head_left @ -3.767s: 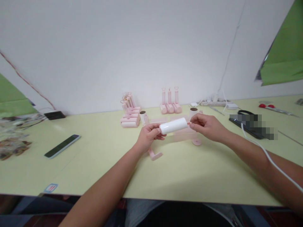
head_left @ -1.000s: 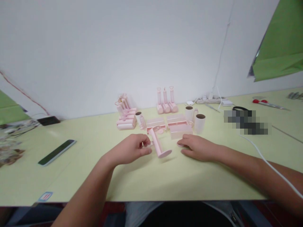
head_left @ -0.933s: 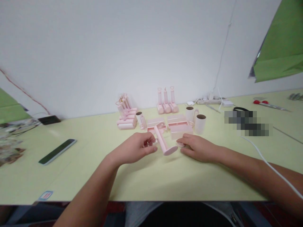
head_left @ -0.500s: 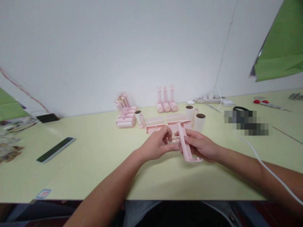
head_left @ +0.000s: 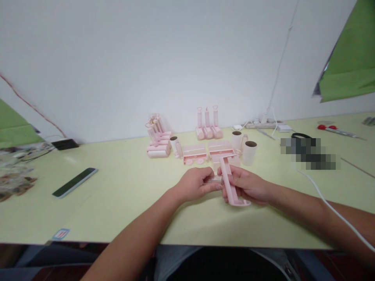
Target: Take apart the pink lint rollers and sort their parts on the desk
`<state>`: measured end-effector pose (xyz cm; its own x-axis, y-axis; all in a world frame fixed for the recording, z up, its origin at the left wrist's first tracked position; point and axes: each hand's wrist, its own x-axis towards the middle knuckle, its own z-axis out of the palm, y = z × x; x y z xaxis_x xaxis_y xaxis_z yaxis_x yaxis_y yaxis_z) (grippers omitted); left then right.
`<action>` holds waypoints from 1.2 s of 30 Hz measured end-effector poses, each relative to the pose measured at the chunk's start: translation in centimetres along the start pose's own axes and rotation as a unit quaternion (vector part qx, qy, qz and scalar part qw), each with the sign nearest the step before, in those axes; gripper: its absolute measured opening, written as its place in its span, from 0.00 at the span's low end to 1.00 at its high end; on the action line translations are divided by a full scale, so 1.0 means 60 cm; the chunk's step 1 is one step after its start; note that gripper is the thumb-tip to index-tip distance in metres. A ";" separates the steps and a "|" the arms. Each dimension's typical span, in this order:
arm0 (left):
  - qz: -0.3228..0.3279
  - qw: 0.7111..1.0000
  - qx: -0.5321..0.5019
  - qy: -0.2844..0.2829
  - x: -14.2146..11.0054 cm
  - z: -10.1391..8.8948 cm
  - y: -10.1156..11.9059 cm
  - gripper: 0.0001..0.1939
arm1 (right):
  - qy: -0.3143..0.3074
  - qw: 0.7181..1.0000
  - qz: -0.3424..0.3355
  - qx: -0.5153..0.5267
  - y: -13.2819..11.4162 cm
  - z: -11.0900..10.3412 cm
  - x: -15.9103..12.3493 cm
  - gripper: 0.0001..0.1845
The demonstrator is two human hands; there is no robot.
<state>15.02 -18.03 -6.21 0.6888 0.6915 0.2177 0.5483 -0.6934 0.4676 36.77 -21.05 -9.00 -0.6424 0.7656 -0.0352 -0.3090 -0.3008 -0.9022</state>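
My right hand (head_left: 249,184) is closed on a pink plastic roller frame (head_left: 227,181), a long trough with a bent end piece toward me. From the left, my left hand (head_left: 197,183) grips a short clear tube (head_left: 216,179) that points at the frame's side. The tube's far end meets or nearly meets the frame; my fingers partly hide the joint. Just beyond my hands lie two open pink cases (head_left: 195,153) with round parts in front. White rolls with brown cores (head_left: 249,154) stand by the right case, and another white roll (head_left: 174,144) stands by the left case.
Pink rollers with upright handles stand in one group (head_left: 208,132) near the wall and another group (head_left: 158,150) to its left. A phone (head_left: 75,182) lies on the left. Scissors (head_left: 336,130), a power strip (head_left: 265,125) and a white cable (head_left: 328,205) are on the right.
The camera view has shifted slightly. My hands keep their holds on the tube and the roller frame, which sit a little lower; my left fingers now cover more of the tube.
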 end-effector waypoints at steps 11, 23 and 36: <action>-0.092 0.987 0.067 0.116 0.005 0.014 0.015 0.26 | 0.061 0.986 -0.092 -0.128 -0.037 -0.004 -0.011 0.24; -0.120 0.963 -0.057 0.236 0.005 -0.014 -0.044 0.25 | 0.041 0.748 -0.129 -0.650 -0.086 -0.053 -0.018 0.14; -0.103 0.963 -0.100 0.230 0.009 -0.007 -0.046 0.25 | -0.060 0.727 -0.046 -0.683 -0.067 -0.018 -0.028 0.09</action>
<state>13.68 -15.70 -7.04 0.2673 0.8592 0.4363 0.5171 -0.5099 0.6875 39.85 -20.52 -5.77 -0.7451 0.6667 0.0162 0.5766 0.6562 -0.4867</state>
